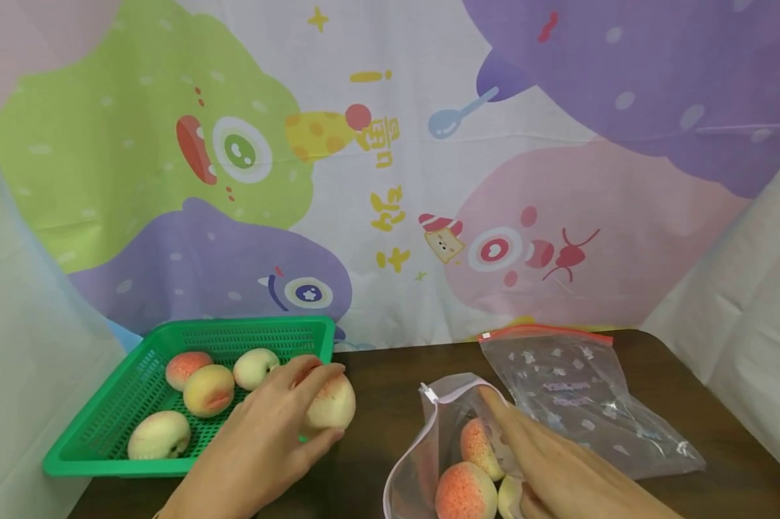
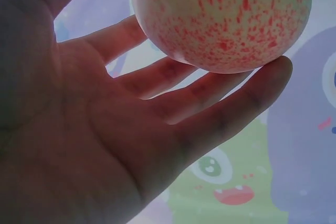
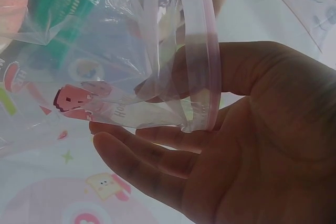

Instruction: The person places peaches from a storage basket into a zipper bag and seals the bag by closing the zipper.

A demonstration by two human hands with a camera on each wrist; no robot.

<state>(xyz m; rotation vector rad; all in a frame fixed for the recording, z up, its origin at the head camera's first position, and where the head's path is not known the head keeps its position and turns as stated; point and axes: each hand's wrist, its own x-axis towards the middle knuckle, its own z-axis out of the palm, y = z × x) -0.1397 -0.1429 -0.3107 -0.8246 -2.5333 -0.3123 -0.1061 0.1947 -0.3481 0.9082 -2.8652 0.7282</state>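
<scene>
Between thumb and fingers, my left hand (image 1: 269,422) holds a pale, red-speckled peach (image 1: 333,405) beside the right rim of a green basket (image 1: 59,454). The left wrist view shows that peach (image 2: 226,24) against the fingers. My right hand (image 1: 552,461) grips the edge of a clear zip bag (image 1: 411,468), which stands with its mouth open. In the right wrist view the thumb is inside the bag's pink-edged rim (image 3: 212,77) and the fingers are outside. Several peaches lie in the bag, one of them red (image 1: 466,491); the right hand partly hides another.
Several peaches lie in the basket, among them a yellow one (image 1: 209,391) and a pale one (image 1: 159,435). A flat zip bag with a red slider strip (image 1: 578,404) lies at the right on the dark table (image 1: 377,375). A printed cloth (image 1: 403,303) hangs behind.
</scene>
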